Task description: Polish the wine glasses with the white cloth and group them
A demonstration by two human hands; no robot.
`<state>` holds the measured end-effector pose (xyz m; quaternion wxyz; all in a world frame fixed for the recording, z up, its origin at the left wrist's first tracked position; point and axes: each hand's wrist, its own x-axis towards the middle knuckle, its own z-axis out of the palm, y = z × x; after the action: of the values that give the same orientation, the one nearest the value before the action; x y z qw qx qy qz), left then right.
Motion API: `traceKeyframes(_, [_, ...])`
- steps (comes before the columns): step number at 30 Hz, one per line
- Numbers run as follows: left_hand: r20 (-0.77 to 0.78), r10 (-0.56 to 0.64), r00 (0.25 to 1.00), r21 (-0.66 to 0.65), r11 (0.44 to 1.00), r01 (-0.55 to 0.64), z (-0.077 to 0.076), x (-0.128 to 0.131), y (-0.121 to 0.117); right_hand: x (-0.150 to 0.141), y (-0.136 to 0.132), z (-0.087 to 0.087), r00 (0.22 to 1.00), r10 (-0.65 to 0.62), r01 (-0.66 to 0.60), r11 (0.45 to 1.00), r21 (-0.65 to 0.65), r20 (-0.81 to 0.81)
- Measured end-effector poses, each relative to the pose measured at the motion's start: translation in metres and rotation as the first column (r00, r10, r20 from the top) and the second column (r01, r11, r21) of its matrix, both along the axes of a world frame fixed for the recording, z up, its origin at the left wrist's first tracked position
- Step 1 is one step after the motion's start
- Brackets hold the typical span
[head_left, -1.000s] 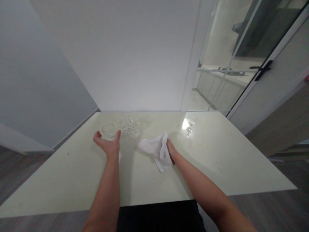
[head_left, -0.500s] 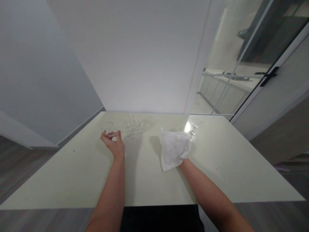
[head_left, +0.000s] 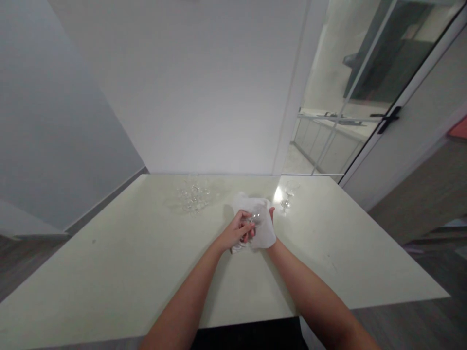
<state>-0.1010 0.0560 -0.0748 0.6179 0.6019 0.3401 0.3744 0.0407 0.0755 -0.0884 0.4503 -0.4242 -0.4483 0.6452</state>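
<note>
Left hand [head_left: 241, 230]: curling around one glass [head_left: 258, 215]
Right hand [head_left: 272, 213]: supporting one cloth [head_left: 268, 237], openness unclear
Table [head_left: 127, 257]: bearing one lone glass [head_left: 287, 198], uncountable cluster [head_left: 194, 197]

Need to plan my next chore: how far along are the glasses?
Probably early. One glass stands apart at the right, perhaps done, though its finish can't be judged. The left hand holds another glass against the white cloth on the right hand. The glass cluster at the left, too blurred to count, probably remains to do.
</note>
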Motion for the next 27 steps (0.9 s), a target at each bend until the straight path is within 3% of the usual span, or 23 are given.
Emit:
traceKeyframes(3, [0.015, -0.015, 1.0, -0.049, 0.999, 0.016, -0.006, 0.0, 0.003, 0.001, 0.004, -0.004, 0.926, 0.312, -0.335, 0.939, -0.081, -0.211])
traceKeyframes(6, [0.043, 0.055, 0.998, -0.099, 0.994, -0.05, -0.007, 0.0, 0.007, 0.001, 0.005, -0.004, 0.887, 0.358, -0.384, 0.923, -0.036, -0.291])
traceKeyframes(8, [0.065, 0.129, 0.989, -0.117, 0.986, -0.121, -0.008, 0.0, 0.01, -0.002, 0.004, -0.003, 0.921, 0.287, -0.302, 0.953, -0.017, -0.263])
traceKeyframes(10, [0.068, 0.222, 0.973, -0.124, 0.969, -0.213, -0.007, 0.001, 0.01, -0.008, 0.0, -0.004, 0.966, 0.096, -0.1, 0.995, -0.006, -0.241])
traceKeyframes(12, [0.053, 0.313, 0.948, -0.12, 0.945, -0.306, -0.005, 0.001, 0.009, -0.015, -0.003, -0.006, 0.967, -0.123, 0.129, 0.992, 0.01, -0.225])
traceKeyframes(14, [0.046, 0.359, 0.932, -0.118, 0.929, -0.352, -0.002, -0.001, 0.007, -0.019, -0.006, -0.01, 0.95, -0.241, 0.255, 0.966, 0.047, -0.196])
traceKeyframes(16, [0.071, 0.323, 0.944, -0.154, 0.938, -0.309, 0.001, -0.004, 0.005, -0.021, -0.005, -0.014, 0.954, -0.249, 0.265, 0.961, 0.08, -0.167])
traceKeyframes(18, [0.12, 0.212, 0.97, -0.231, 0.956, -0.181, 0.002, -0.006, 0.004, -0.019, -0.004, -0.019, 0.957, -0.243, 0.258, 0.963, 0.079, -0.161])
traceKeyframes(21, [0.14, 0.09, 0.986, -0.344, 0.938, -0.037, 0.002, -0.007, 0.003, -0.015, -0.001, -0.023, 0.932, -0.252, 0.277, 0.959, 0.062, -0.259])
traceKeyframes(24, [0.095, 0.086, 0.992, -0.346, 0.937, -0.048, 0.0, -0.006, 0.004, -0.015, 0.0, -0.02, 0.898, -0.246, 0.288, 0.955, 0.066, -0.365])
traceKeyframes(27, [0.021, 0.124, 0.992, -0.207, 0.971, -0.117, -0.002, -0.004, 0.005, -0.018, 0.001, -0.015, 0.879, -0.329, 0.362, 0.932, 0.032, -0.344])
